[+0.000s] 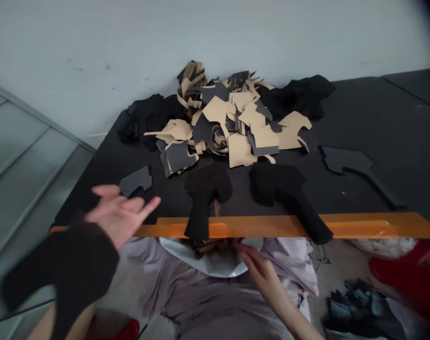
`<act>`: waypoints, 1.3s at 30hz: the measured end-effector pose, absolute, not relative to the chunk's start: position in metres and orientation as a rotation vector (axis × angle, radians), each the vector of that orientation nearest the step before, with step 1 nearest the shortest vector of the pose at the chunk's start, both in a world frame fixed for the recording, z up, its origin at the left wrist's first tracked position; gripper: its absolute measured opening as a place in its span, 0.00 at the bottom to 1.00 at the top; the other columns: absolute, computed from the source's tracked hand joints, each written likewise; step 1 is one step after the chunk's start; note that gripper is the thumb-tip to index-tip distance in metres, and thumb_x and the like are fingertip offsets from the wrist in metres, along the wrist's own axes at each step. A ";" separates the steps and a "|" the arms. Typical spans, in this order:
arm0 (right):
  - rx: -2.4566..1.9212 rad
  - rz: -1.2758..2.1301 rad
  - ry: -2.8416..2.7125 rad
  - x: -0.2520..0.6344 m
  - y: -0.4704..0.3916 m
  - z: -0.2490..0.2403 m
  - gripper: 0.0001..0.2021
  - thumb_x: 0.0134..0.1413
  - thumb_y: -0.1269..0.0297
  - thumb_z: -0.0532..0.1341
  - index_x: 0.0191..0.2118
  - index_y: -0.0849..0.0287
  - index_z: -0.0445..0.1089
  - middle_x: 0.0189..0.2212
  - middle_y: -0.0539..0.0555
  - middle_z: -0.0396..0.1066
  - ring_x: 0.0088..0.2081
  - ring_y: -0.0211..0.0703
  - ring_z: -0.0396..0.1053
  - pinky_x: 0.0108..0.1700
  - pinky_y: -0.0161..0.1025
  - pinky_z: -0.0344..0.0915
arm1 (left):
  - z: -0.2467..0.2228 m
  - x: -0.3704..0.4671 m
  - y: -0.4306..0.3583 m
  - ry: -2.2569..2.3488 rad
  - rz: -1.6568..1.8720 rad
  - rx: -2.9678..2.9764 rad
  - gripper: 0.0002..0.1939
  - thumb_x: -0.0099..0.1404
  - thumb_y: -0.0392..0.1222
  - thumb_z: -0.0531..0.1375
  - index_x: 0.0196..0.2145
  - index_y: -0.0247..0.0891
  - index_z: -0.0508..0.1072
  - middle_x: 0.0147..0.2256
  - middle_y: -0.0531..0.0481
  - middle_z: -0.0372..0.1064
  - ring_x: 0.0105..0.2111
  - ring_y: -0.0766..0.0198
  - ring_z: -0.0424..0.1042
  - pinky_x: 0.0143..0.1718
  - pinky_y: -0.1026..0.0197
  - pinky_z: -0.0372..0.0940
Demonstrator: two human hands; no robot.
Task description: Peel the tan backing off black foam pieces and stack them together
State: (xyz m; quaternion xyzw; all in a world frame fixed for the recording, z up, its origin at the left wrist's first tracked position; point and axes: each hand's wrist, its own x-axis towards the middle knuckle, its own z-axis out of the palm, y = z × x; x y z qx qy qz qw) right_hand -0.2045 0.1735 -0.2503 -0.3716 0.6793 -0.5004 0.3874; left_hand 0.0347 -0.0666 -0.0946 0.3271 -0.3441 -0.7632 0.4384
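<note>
Three thick black cutouts show singly: one (pixel 83 264) at the lower left, over the person's left wrist, and two on the dark table (pixel 378 123), a middle cutout (pixel 208 189) and a right-hand cutout (pixel 280 184), both with stems reaching over the orange edge strip (pixel 261 227). Two flatter grey pieces flank them, a small grey piece (pixel 137 179) and a long grey piece (pixel 349 158). Behind lies one tan-and-black pile (pixel 218 111), too tangled to count, between two dark heaps, a left heap (pixel 147 115) and a right heap (pixel 300 94). Below the table edge, which hides part of it, a white container (pixel 215 269) holds brown scraps (pixel 218 246). The left hand (pixel 119 212) overlaps the small grey piece from this view; its fingers are spread and partly curled, but whether they grip the black cutout cannot be told. The right hand (pixel 259 267) is at the container's mouth, fingertips drawn together by the scraps; whether they pinch anything is unclear.
</note>
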 end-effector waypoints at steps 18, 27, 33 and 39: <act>-1.918 -1.060 1.831 -0.175 0.105 -0.155 0.30 0.59 0.77 0.46 0.67 0.68 0.47 0.62 0.63 0.58 0.65 0.52 0.51 0.63 0.63 0.53 | -0.150 -0.033 0.011 -0.831 -2.278 0.476 0.23 0.46 0.44 0.74 0.38 0.48 0.69 0.32 0.56 0.70 0.41 0.64 0.73 0.40 0.66 0.70; -1.878 -1.192 1.796 -0.199 0.122 -0.163 0.37 0.56 0.81 0.47 0.70 0.55 0.39 0.64 0.59 0.54 0.67 0.49 0.48 0.64 0.57 0.55 | -0.145 -0.049 0.023 -0.891 -2.218 0.592 0.25 0.42 0.46 0.75 0.35 0.43 0.69 0.26 0.57 0.67 0.42 0.65 0.72 0.43 0.69 0.66; -1.803 -1.685 1.797 -0.232 0.148 -0.150 0.36 0.55 0.78 0.61 0.66 0.45 0.52 0.51 0.54 0.69 0.51 0.39 0.69 0.52 0.39 0.70 | -0.093 -0.013 -0.019 -1.164 -2.183 0.578 0.20 0.47 0.45 0.73 0.37 0.43 0.70 0.25 0.58 0.67 0.35 0.66 0.72 0.62 0.51 0.57; -2.261 -1.241 1.413 -0.241 0.183 -0.103 0.19 0.62 0.61 0.59 0.58 0.46 0.66 0.43 0.51 0.75 0.44 0.44 0.73 0.48 0.42 0.72 | -0.052 -0.055 -0.077 -1.474 -2.161 0.826 0.21 0.52 0.37 0.69 0.45 0.39 0.72 0.32 0.50 0.71 0.36 0.62 0.72 0.39 0.63 0.69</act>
